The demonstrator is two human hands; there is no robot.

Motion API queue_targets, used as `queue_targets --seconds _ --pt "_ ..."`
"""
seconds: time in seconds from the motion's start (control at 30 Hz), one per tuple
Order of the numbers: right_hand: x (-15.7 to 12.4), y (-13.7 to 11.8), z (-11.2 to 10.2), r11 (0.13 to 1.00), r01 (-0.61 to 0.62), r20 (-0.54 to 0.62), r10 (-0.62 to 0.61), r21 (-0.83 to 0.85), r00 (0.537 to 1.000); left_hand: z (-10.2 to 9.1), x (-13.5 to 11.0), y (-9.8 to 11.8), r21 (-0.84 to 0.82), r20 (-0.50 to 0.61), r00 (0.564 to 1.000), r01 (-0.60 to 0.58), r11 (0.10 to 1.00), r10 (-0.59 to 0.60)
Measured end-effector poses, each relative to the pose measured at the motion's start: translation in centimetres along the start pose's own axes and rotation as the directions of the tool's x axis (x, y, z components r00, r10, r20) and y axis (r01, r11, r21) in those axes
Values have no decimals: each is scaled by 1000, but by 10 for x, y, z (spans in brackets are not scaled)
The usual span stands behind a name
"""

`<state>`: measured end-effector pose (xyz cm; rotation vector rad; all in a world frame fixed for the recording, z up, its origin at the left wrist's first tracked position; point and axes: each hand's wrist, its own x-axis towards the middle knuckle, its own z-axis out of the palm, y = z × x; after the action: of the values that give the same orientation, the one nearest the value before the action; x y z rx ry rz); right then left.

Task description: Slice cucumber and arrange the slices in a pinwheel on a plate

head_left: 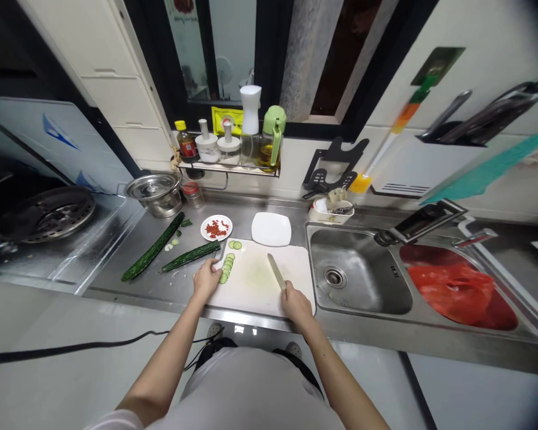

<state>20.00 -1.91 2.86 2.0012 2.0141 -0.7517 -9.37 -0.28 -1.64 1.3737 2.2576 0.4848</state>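
Observation:
My right hand (297, 306) grips the handle of a knife (277, 272) whose blade points away over the white cutting board (269, 286). At the board's left edge my left hand (207, 278) rests with fingers curled, touching the end of a row of cucumber slices (226, 267). Two more slices (235, 245) lie at the board's far corner. A cucumber piece (191, 256) lies just left of the board, and a longer cucumber (153, 247) lies farther left on the steel counter.
Behind the board stand a small plate of red bits (216, 227) and an empty white dish (271, 229). A steel pot (155, 192) is at the back left, a condiment shelf (231, 168) above. The sink (354, 272) is right, with a red basin (457, 289) beyond.

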Motion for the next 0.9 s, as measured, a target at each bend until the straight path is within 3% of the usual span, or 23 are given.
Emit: queue_targets --seconds 0.3,0.6,0.9 --pt "-3 -2 -9 999 -18 73 14 46 997 8 20 35 -30 8 989 -144 989 145" --pt "-16 16 -9 992 17 87 -28 125 996 19 54 70 167 24 987 -159 973 157" --pt "-16 33 -6 951 61 40 -77 302 996 30 68 78 246 65 985 -169 954 158"
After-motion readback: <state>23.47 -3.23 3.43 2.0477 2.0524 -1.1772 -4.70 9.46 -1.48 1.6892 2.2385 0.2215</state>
